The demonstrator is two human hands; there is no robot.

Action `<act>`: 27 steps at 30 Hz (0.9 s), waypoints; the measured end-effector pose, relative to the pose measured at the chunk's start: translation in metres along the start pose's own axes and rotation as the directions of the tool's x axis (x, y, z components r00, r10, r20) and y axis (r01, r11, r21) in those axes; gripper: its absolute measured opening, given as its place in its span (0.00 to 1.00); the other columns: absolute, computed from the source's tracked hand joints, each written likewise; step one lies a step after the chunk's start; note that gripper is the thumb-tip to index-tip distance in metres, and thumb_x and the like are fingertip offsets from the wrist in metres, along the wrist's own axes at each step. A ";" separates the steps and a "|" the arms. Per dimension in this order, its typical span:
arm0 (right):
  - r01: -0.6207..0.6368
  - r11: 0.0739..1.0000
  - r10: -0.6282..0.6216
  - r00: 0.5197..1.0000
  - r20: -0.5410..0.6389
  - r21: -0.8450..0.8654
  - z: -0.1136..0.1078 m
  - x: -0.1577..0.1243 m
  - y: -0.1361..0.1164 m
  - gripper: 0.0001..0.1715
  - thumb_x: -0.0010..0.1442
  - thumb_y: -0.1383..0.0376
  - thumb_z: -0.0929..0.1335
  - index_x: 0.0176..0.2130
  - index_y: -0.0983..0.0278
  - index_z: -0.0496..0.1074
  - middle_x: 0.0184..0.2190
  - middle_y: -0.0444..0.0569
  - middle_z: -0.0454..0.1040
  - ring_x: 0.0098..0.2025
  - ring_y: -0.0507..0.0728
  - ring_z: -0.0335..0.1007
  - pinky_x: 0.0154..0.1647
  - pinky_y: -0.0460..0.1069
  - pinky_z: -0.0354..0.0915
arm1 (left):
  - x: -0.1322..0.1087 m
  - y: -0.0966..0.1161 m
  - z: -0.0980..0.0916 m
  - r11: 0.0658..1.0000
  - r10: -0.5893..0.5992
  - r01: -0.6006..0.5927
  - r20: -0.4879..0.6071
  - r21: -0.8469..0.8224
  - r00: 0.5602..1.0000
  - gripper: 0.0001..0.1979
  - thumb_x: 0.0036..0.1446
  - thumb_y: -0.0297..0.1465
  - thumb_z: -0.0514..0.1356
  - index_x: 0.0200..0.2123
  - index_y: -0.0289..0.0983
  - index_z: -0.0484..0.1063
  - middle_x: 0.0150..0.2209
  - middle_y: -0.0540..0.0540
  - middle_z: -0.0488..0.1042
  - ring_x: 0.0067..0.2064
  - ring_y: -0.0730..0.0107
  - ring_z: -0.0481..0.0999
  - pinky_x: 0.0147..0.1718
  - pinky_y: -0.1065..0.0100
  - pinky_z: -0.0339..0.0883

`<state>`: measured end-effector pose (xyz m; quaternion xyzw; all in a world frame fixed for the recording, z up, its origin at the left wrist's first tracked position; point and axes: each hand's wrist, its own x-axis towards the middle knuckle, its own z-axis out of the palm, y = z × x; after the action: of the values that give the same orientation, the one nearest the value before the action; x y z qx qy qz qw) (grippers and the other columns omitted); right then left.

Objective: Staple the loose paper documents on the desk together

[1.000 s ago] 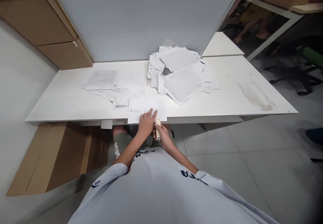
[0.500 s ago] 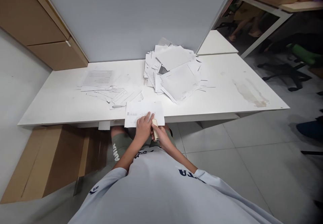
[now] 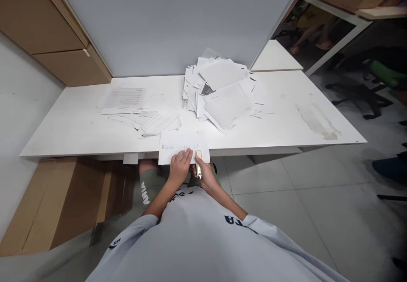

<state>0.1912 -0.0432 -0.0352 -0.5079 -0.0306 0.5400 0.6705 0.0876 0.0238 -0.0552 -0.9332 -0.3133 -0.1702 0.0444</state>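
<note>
Brown cardboard boxes (image 3: 38, 199) are standing left of scattered white papers (image 3: 151, 122); your left hand (image 3: 179, 167), grip unclear, is lying on a printed, overhanging white sheet (image 3: 182, 138); your right hand (image 3: 206, 171) is clasping a slim cream stapler (image 3: 199, 160); a white paper heap (image 3: 227, 95) is crowding the long white desk (image 3: 280, 121) above grey floor tiles (image 3: 270, 214)

An office: white desk (image 3: 276, 125), partition (image 3: 178, 23), heaped papers (image 3: 227, 104), wheeled chair (image 3: 386, 75)

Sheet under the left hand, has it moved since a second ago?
Yes: the sheet has moved nearer, jutting further over the front edge of the desk.
</note>
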 end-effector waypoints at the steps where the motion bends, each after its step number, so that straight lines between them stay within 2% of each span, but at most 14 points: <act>1: -0.001 1.000 0.001 1.000 -0.008 0.014 -0.001 0.000 0.001 0.24 0.45 0.49 0.77 0.29 0.62 0.68 0.14 0.38 0.63 0.15 0.49 0.55 0.13 0.46 0.53 | 0.000 -0.001 0.001 1.000 0.008 -0.008 -0.030 -0.002 1.000 0.22 0.66 0.26 0.51 0.60 0.38 0.70 0.59 0.40 0.73 0.56 0.57 0.74 0.48 0.58 0.66; 5: 0.003 0.999 -0.002 1.000 -0.019 0.038 0.000 -0.003 -0.003 0.25 0.44 0.48 0.77 0.29 0.62 0.69 0.15 0.39 0.65 0.15 0.49 0.55 0.13 0.46 0.51 | 0.006 -0.008 -0.003 0.995 0.101 -0.103 -0.136 -0.009 0.986 0.20 0.65 0.23 0.51 0.57 0.38 0.72 0.56 0.41 0.75 0.57 0.57 0.74 0.48 0.59 0.66; 9: -0.001 1.000 -0.001 0.995 0.098 0.022 -0.002 -0.013 -0.019 0.24 0.49 0.46 0.75 0.28 0.63 0.69 0.20 0.40 0.68 0.16 0.47 0.55 0.15 0.45 0.52 | 0.035 -0.023 -0.019 0.979 0.195 -0.204 -0.266 -0.008 0.944 0.21 0.65 0.23 0.50 0.57 0.37 0.72 0.54 0.40 0.77 0.58 0.59 0.74 0.50 0.60 0.66; 11: -0.006 1.000 0.009 0.992 0.129 -0.026 -0.011 -0.019 -0.027 0.24 0.50 0.46 0.74 0.34 0.62 0.70 0.22 0.39 0.68 0.17 0.47 0.56 0.15 0.45 0.51 | 0.065 -0.032 -0.032 0.971 0.225 -0.238 -0.380 0.012 0.897 0.21 0.65 0.22 0.50 0.57 0.36 0.72 0.54 0.40 0.77 0.58 0.59 0.74 0.51 0.59 0.65; 14: 0.028 0.992 -0.022 0.999 0.050 -0.125 -0.036 -0.023 -0.033 0.28 0.49 0.46 0.74 0.40 0.62 0.70 0.22 0.38 0.68 0.17 0.48 0.57 0.15 0.44 0.51 | 0.129 -0.041 -0.056 0.966 0.227 -0.259 -0.540 0.016 0.810 0.22 0.66 0.22 0.47 0.58 0.37 0.70 0.54 0.40 0.77 0.60 0.59 0.72 0.54 0.58 0.64; 17: 0.065 0.980 -0.086 0.991 -0.105 -0.186 -0.068 -0.022 -0.036 0.26 0.47 0.47 0.75 0.35 0.62 0.68 0.21 0.38 0.66 0.17 0.48 0.57 0.16 0.44 0.53 | 0.208 -0.035 -0.068 0.965 0.166 -0.253 -0.581 -0.072 0.797 0.24 0.68 0.23 0.44 0.61 0.38 0.67 0.57 0.40 0.75 0.64 0.60 0.67 0.57 0.55 0.63; 20: 0.083 0.978 -0.130 0.960 -0.248 -0.190 -0.097 -0.018 -0.039 0.24 0.47 0.48 0.74 0.34 0.61 0.67 0.20 0.38 0.66 0.18 0.49 0.57 0.16 0.45 0.54 | 0.283 -0.016 -0.056 0.946 0.190 -0.294 -0.502 -0.135 0.844 0.25 0.67 0.22 0.43 0.63 0.36 0.65 0.61 0.39 0.70 0.68 0.59 0.61 0.61 0.52 0.59; 22: 0.121 0.975 -0.176 0.931 -0.319 -0.184 -0.113 -0.017 -0.041 0.25 0.47 0.48 0.74 0.36 0.61 0.67 0.21 0.38 0.67 0.18 0.49 0.57 0.16 0.45 0.53 | 0.317 -0.002 -0.037 0.939 0.239 -0.305 -0.339 -0.157 0.910 0.25 0.66 0.22 0.45 0.63 0.34 0.64 0.63 0.37 0.67 0.69 0.57 0.58 0.63 0.51 0.56; 24: 0.148 0.972 -0.209 0.900 -0.382 -0.182 -0.128 -0.016 -0.042 0.26 0.46 0.48 0.74 0.36 0.61 0.67 0.21 0.38 0.66 0.18 0.48 0.57 0.15 0.44 0.52 | 0.332 0.009 -0.016 0.932 0.299 -0.308 -0.074 -0.190 0.951 0.24 0.65 0.25 0.49 0.63 0.33 0.63 0.65 0.35 0.64 0.70 0.53 0.56 0.65 0.50 0.53; 26: 0.146 0.972 -0.213 0.880 -0.423 -0.185 -0.142 -0.018 -0.043 0.27 0.45 0.48 0.75 0.35 0.61 0.66 0.21 0.38 0.66 0.18 0.47 0.56 0.15 0.44 0.53 | 0.326 0.012 0.003 0.916 0.354 -0.309 0.154 -0.255 0.923 0.26 0.64 0.31 0.54 0.65 0.34 0.61 0.67 0.36 0.61 0.71 0.50 0.52 0.67 0.48 0.48; 27: 0.138 0.972 -0.211 0.874 -0.438 -0.192 -0.148 -0.020 -0.043 0.27 0.45 0.48 0.75 0.34 0.61 0.65 0.21 0.37 0.66 0.18 0.47 0.56 0.16 0.44 0.53 | 0.317 0.011 0.011 0.906 0.367 -0.300 0.203 -0.297 0.908 0.28 0.64 0.34 0.56 0.66 0.35 0.59 0.68 0.38 0.59 0.72 0.50 0.48 0.67 0.47 0.45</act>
<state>0.2999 -0.1501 -0.0656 -0.6659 0.0399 0.3389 0.6634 0.3337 0.1981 0.0445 -0.9848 -0.1258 -0.0785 -0.0899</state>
